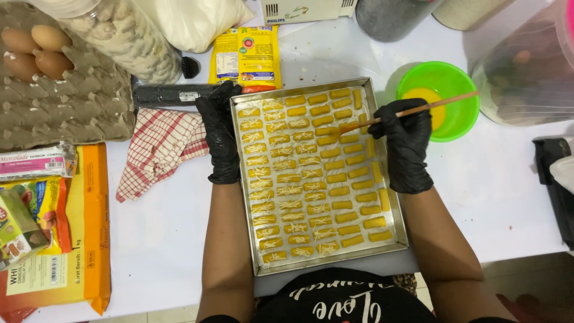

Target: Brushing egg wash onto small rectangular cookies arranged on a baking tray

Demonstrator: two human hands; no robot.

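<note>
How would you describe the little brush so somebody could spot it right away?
Find the metal baking tray of yellow pastry fingers. Over its upper right corner, the gloved right hand holds a thin wooden-handled brush, the only stick-like tool, pointing toward the green bowl.

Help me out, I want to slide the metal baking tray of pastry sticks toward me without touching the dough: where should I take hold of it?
Probably grip the baking tray by its raised rim on the two long sides, coming in from the left and right. The left hand already rests at the left rim; the pastry sticks fill the inside, so only the rim is bare.
</note>
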